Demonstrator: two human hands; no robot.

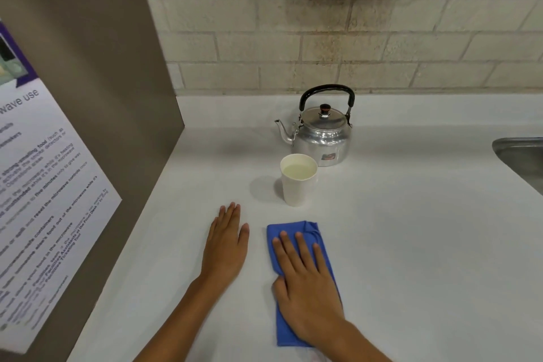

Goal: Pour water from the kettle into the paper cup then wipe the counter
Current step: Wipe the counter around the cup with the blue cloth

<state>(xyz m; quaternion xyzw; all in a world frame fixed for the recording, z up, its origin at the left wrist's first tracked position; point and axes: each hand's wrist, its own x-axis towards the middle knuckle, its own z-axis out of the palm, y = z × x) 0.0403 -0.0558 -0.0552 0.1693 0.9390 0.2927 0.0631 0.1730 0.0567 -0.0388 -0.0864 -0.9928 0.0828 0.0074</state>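
While both hands lie flat on the counter, the cup serves as the easiest marker for everything else. It stands upright and white, holding pale liquid that reaches close to its rim. Just behind the cup, slightly to its right and seeming nearly to touch it, sits the kettle, shiny metal with its lid on, its black handle raised upright and its spout pointing left. Whether anything is inside the kettle cannot be told with the lid shut.

Nearer the person than the cup lies the cloth, blue and folded into a long strip. The right hand presses on it palm down, fingers spread and extended, not curled around anything. The left hand rests left of the cloth and nearer than the cup, also flat, fingers together, holding nothing and touching only the bare counter.

Far to the right of the cup, a sink edge shows at the frame's border; its contents are out of sight. Left of the cup rises a brown panel carrying a printed notice.
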